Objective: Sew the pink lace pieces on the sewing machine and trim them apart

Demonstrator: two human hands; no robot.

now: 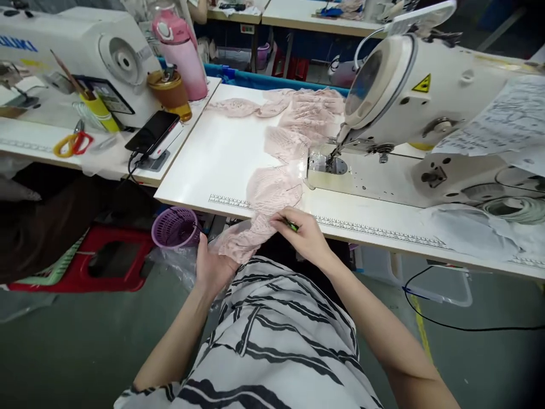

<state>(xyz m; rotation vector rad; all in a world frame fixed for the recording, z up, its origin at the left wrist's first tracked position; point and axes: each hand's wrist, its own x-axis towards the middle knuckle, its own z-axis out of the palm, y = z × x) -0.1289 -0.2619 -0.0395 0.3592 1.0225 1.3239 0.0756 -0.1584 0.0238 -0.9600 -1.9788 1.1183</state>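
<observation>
The right hand is pinching the pink lace at the front edge of the tabletop, its grip also holding a small green tool. The left hand is supporting the near end, grip spread, thumb apart. The lace is trailing back beside the sewing machine.
</observation>
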